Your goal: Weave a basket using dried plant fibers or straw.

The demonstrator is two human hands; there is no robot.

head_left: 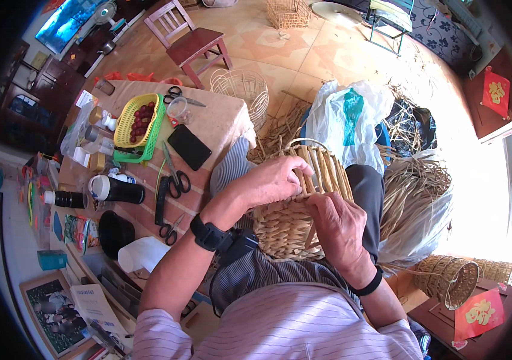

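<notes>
- A half-woven basket of tan, flat plant-fibre strips (286,231) sits on the seated person's lap, its lower part tightly plaited and its upright strips standing bare; its inside is hidden.
- The left hand (273,180) lies on the basket, fingers bent against the uprights; whether they pinch a strip I cannot tell.
- The right hand (337,223) has thumb and fingertips together, clamped on the basket at the top of its plaiting.
- Beside the lap, a cloth-covered table (226,111) carries a black smartphone (189,147) near its right edge.
- Toward the table's far edge, a yellow plastic openwork basket (127,123) holds dark red round fruit (142,122) and sits in a green plastic one (148,147).
- A clear plastic cup (178,109) stands right of them.
- Nearer the table's left edge are a black round bowl (117,234) and a black tumbler with a white lid (121,189).
- On the floor, a clear plastic bag (427,231) holds dried tan strands (412,189).
- A white plastic bag (328,114) bears teal printing.
- Two red paper squares (496,91) carry gold characters.
</notes>
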